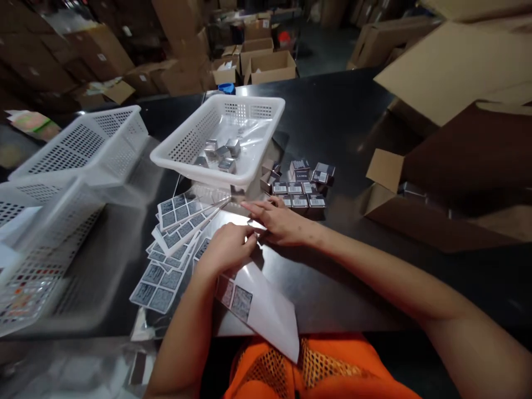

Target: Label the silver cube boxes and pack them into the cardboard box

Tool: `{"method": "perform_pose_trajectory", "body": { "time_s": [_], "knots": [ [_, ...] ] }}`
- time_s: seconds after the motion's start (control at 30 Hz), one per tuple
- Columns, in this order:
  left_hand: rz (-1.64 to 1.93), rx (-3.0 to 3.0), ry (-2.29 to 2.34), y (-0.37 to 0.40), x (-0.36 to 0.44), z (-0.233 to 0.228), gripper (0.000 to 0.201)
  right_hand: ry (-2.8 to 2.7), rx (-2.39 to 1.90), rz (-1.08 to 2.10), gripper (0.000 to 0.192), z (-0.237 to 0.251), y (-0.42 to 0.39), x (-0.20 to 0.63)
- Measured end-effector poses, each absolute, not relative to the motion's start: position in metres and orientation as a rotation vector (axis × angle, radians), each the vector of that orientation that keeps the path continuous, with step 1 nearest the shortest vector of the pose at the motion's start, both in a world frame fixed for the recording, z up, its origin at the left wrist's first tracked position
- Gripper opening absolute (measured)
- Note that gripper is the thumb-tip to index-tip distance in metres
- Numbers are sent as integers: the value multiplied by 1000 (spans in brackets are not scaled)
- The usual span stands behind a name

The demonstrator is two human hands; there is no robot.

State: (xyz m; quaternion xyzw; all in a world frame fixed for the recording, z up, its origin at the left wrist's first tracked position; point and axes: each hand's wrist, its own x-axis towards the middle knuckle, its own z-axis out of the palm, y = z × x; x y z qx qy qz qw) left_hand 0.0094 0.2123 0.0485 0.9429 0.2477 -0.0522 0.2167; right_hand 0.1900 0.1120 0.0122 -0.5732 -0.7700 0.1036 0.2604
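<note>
One sheet [272, 305] at six o'clock under my left grip [228, 246], probably steadied; right grip [286, 224] beside boxes [299, 203], one o'clock, likely kept within reach. I can't tell whether either grip's clamped.

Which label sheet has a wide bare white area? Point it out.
The sheet running from under the left hand toward the orange clothing; the fanned sheets beside it show mostly grey labels.

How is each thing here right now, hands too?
Left hand: fingers bent, grip unclear
Right hand: fingers partly extended, grip unclear
Nearest label sheet: partly blank
Label sheets at left: fanned, overlapping
Barcoded boxes: bunched together
Middle plastic basket: open-topped, silvery boxes inside
Left plastic baskets: open-topped
Cardboard carton at right: open
</note>
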Motion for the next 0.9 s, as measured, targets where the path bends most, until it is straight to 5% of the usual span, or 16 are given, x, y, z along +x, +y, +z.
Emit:
{"method": "perform_pose_trajectory", "body": {
  "time_s": [0.23, 0.4, 0.6, 0.67, 0.77, 0.83, 0.9],
  "knots": [
    [144, 2579, 805, 216, 3, 47, 27, -1104, -1199, 595, 116, 9, 75, 180],
    [501, 2270, 356, 203, 8, 38, 87, -758, -913, 808, 118, 1, 55, 159],
    [842, 2131, 141, 190, 16, 30, 53, -939, -948, 703, 102, 6, 42, 165],
    [885, 2167, 151, 191, 17, 29, 51, -960, -1034, 455, 86, 14, 32, 177],
    [861, 2236, 152, 192, 16, 27, 50, -948, -1133, 183, 33, 28, 18, 188],
    [828, 2294, 110, 192, 17, 25, 48, -958, -1138, 228, 10, 36, 12, 187],
    [790, 2362, 69, 191, 17, 24, 45, -914, -1163, 413, 9, 41, 8, 183]
  ]
}}
